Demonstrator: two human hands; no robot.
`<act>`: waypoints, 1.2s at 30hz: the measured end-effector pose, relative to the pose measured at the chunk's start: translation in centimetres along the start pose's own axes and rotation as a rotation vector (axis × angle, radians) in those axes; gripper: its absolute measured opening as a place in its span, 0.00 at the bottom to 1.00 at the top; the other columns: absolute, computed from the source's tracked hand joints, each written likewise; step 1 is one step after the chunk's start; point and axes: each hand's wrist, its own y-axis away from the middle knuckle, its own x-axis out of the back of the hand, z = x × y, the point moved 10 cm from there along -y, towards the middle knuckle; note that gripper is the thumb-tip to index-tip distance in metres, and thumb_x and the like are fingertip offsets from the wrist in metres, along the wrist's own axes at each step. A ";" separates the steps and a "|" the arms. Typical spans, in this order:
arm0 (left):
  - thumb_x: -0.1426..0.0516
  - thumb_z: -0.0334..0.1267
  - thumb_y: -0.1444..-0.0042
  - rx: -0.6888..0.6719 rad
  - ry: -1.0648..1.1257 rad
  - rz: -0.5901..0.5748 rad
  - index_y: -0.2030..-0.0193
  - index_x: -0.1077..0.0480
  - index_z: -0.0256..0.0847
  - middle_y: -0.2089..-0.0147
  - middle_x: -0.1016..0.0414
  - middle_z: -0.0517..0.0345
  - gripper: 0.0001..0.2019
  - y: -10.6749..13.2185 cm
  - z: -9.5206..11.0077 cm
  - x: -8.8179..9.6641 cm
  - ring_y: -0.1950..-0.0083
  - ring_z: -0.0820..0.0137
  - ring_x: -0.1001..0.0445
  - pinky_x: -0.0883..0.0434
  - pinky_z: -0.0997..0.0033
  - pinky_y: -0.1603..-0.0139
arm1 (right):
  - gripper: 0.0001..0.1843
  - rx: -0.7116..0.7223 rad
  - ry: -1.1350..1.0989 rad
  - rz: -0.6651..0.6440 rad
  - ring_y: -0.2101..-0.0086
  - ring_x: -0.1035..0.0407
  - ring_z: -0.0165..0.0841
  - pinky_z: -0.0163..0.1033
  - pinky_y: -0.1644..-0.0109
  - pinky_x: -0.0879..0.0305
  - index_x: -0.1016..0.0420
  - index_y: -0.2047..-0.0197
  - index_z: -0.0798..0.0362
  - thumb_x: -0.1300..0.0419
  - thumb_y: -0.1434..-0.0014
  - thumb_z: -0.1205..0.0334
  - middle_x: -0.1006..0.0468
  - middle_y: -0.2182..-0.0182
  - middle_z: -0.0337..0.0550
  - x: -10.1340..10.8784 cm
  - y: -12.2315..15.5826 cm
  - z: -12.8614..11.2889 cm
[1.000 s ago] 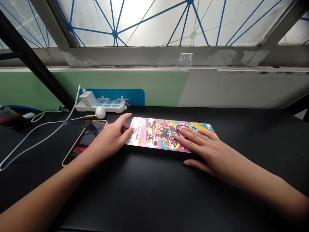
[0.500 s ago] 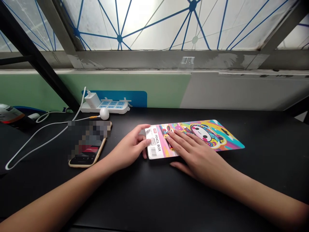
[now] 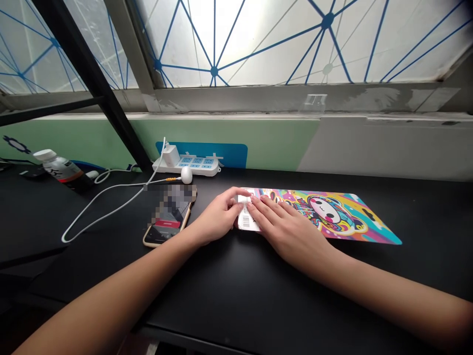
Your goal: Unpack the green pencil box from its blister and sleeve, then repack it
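Observation:
A flat, brightly coloured pencil box (image 3: 334, 217) with a cartoon figure lies on the black table (image 3: 229, 296). Its white barcode label is at the left end. My left hand (image 3: 216, 223) curls round that left end, with thumb and fingertips pinching the edge by the label. My right hand (image 3: 290, 230) lies flat on the left part of the box, fingers stretched out and together, their tips on the label beside the left hand's fingers. The right two thirds of the box is uncovered.
A phone (image 3: 168, 220) lies just left of my left hand. Behind it are a white power strip (image 3: 192, 165) with a charger, a white cable (image 3: 107, 203) looping left, and a bottle (image 3: 61, 168) lying at far left. A black diagonal strut (image 3: 94, 84) crosses the window.
My right hand has slid from the middle of the box to its label end, meeting the left hand. The box has turned slightly, and the view has swung left.

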 end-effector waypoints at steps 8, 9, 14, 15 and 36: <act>0.45 0.37 0.35 0.032 -0.007 -0.017 0.47 0.26 0.40 0.75 0.36 0.67 0.12 -0.3 -0.4 0.2 0.75 0.75 0.33 0.34 0.77 0.73 | 0.28 -0.076 -0.048 -0.021 0.36 0.34 0.50 0.59 0.41 0.30 0.41 0.27 0.53 0.51 0.29 0.66 0.32 0.32 0.52 -0.2 5.0 4.2; 0.45 0.36 0.35 0.035 -0.003 -0.020 0.47 0.26 0.40 0.75 0.36 0.67 0.12 -0.3 -0.3 0.2 0.75 0.75 0.33 0.33 0.77 0.73 | 0.28 -0.093 -0.060 -0.028 0.36 0.34 0.50 0.59 0.40 0.30 0.42 0.27 0.52 0.51 0.28 0.64 0.32 0.32 0.50 -0.1 5.9 4.9; 0.46 0.36 0.36 0.060 0.000 -0.040 0.45 0.28 0.41 0.73 0.34 0.66 0.14 -0.3 -0.4 -0.1 0.74 0.74 0.33 0.32 0.75 0.73 | 0.30 -0.169 -0.073 -0.037 0.36 0.34 0.48 0.59 0.40 0.31 0.47 0.25 0.48 0.51 0.27 0.56 0.31 0.32 0.46 0.7 10.5 8.3; 0.47 0.36 0.36 0.056 -0.021 -0.037 0.45 0.28 0.41 0.73 0.34 0.66 0.15 -0.3 -0.3 -0.1 0.74 0.74 0.33 0.33 0.75 0.73 | 0.31 -0.181 -0.066 -0.033 0.36 0.33 0.49 0.59 0.40 0.30 0.47 0.24 0.47 0.51 0.28 0.56 0.31 0.32 0.47 1.0 11.3 8.9; 0.51 0.48 0.28 -0.565 -1.300 0.080 0.33 0.31 0.37 0.29 0.35 0.39 0.24 2.1 5.2 -1.9 0.27 0.50 0.40 0.38 0.49 0.30 | 0.34 -0.100 -0.045 -0.032 0.32 0.42 0.52 0.59 0.34 0.35 0.53 0.23 0.54 0.49 0.29 0.68 0.34 0.31 0.55 0.7 10.6 6.5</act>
